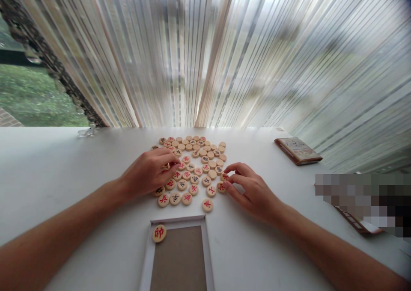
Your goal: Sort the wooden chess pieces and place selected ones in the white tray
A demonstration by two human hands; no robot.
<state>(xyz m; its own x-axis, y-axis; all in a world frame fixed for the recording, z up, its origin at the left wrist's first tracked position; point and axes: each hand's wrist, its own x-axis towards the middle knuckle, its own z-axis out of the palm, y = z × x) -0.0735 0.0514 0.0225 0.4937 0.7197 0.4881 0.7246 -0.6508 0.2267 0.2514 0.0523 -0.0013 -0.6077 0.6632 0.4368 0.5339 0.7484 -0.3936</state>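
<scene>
Many round wooden Chinese chess pieces [184, 185] lie spread on the white table, some showing red or black characters and others plain side up. My left hand [154, 169] reaches in from the left, its thumb and fingertips closed together at a red-marked Chinese chess piece [181, 166]. On the right edge of the spread, my right hand [248, 188] has its fingers bent and apart. Its fingertips touch two red-marked pieces, the upper piece [224, 177] and the lower piece [221, 187]. Palm and finger undersides are partly hidden on both hands.
A shallow white-rimmed box [209, 256] with a brown bottom sits at the front; one red-marked piece [159, 233] lies at its upper left corner. A brown-edged box [298, 150] is at the back right. String curtains [192, 55] hang behind the white table [80, 167].
</scene>
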